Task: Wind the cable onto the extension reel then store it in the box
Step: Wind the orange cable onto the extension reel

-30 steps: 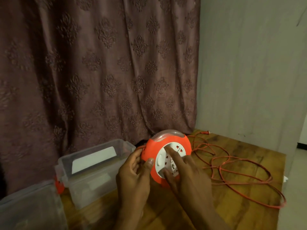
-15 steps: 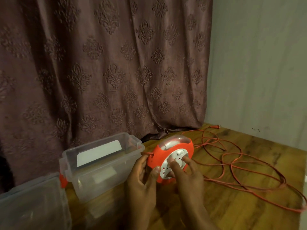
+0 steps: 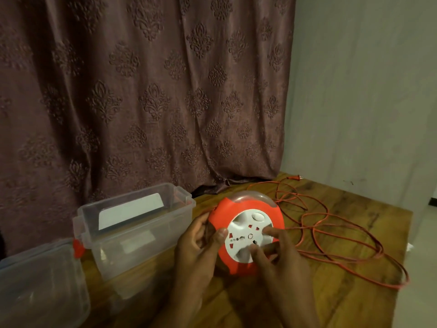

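Note:
An orange extension reel (image 3: 236, 209) with a white socket face stands on edge on the wooden table (image 3: 354, 304). My left hand (image 3: 198, 249) grips its left rim, thumb on the front. My right hand (image 3: 276, 252) has its fingertips pressed on the white centre disc. The orange cable (image 3: 331, 233) lies in loose loops on the table to the right, with its plug (image 3: 295, 178) at the far edge near the wall. A clear plastic box (image 3: 132, 223) stands open to the left of the reel.
A clear lid (image 3: 40, 287) lies at the front left beside the box, which has an orange latch (image 3: 78, 248). A patterned brown curtain (image 3: 142, 91) hangs behind the table. A plain wall (image 3: 366, 91) is on the right, and the table's right edge drops off.
The view has shifted slightly. My right fingers have moved round on the white disc, and the reel's face has turned. My left hand still holds the rim.

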